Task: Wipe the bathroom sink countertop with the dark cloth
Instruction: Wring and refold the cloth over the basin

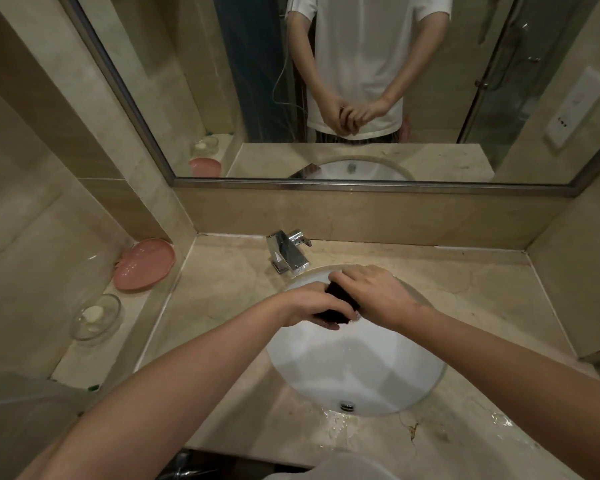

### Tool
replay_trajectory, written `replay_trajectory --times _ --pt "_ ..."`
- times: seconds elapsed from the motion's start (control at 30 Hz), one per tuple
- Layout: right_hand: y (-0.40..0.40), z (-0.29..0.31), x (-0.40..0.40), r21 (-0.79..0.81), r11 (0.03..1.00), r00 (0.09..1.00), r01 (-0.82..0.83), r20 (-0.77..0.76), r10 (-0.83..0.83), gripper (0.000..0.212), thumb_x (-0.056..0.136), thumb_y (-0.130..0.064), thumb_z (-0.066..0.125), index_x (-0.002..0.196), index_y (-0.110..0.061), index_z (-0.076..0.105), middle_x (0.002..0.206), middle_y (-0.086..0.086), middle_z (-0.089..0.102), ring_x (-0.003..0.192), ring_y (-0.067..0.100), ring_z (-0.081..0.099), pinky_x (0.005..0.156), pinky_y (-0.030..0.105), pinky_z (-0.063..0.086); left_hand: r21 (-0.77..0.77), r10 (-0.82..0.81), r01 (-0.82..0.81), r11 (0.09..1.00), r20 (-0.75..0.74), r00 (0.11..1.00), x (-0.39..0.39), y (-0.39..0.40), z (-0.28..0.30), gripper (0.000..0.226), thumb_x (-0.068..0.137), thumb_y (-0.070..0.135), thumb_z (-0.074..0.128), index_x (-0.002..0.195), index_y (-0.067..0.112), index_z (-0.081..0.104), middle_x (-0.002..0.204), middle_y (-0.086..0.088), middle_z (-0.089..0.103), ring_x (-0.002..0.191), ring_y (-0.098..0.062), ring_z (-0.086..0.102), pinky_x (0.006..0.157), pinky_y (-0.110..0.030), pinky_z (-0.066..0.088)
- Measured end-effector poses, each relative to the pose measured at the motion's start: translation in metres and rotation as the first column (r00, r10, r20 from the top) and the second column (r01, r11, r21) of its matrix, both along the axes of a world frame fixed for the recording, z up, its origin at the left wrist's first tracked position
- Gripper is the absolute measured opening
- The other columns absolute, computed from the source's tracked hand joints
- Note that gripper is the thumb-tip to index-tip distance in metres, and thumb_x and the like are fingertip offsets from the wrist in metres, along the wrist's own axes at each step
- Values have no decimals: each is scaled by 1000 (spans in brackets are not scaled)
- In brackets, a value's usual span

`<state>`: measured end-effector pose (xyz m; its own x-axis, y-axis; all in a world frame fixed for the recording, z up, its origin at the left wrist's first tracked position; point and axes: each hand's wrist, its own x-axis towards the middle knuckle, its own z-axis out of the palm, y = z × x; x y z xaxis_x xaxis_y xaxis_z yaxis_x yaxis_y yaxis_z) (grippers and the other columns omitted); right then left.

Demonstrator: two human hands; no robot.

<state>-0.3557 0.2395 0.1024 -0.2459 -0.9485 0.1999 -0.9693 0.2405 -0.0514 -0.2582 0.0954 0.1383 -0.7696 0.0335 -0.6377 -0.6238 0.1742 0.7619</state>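
Both hands meet over the white sink basin [354, 372], clamped on the dark cloth [336, 304] bunched between them: left hand [309, 306] grips its near end, right hand [371, 296] curls over its far end. Just beyond the hands stands the chrome faucet [288, 252]. The beige marble tabletop [222, 278] shows water puddles nearer the person than the hands.

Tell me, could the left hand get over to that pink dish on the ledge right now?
Probably yes, but not at once. The left hand is gripping the dark cloth together with the right hand over the sink. The path to the pink dish looks unobstructed once it lets go.
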Motion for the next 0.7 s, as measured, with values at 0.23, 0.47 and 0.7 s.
replay_trajectory --times 0.23,0.47,0.7 --pt "35 -7 32 -32 874 286 486 950 -124 57 91 -18 69 141 -35 48 139 -19 49 119 -1 54 96 25 51 267 432 -390 881 -121 894 28 6 -35 42 93 34 69 131 23 57 124 -5 68 112 -22 68 97 -40 55" --pt "41 -13 68 97 890 -63 445 995 -77 18 99 -23 62 115 -17 66 89 2 73 79 12 66 70 18 51 108 471 -458 882 -200 859 67 38 -54 33 97 46 58 115 22 70 92 6 73 84 -7 65 79 -19 49" --pt "40 -35 73 63 934 35 352 996 -80 15 97 -30 62 98 -18 71 92 2 74 92 19 70 87 33 52 101 681 -676 730 -181 709 112 30 -69 33 102 37 52 112 12 71 109 -9 74 105 -21 69 92 -33 52"
